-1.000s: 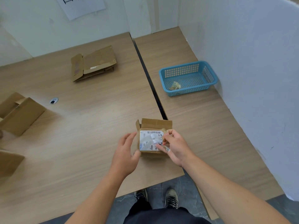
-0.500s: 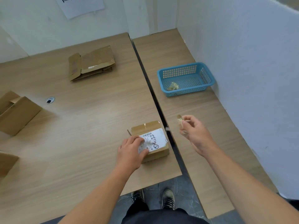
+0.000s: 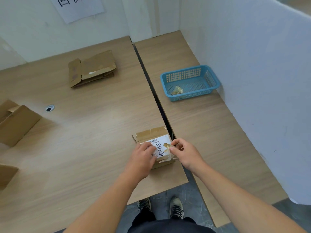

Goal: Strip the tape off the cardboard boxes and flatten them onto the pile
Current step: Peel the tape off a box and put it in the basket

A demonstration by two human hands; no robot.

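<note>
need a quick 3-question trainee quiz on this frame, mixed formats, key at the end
1. True or false: the blue basket is empty.
2. What does the right hand pinch? A) a tape strip B) a marker pen C) a pair of scissors
3. Fill in: the left hand presses down on the ___ label of the small box.
Key: 1 false, a tape wad lies in it. 2 A. 3 white.
</note>
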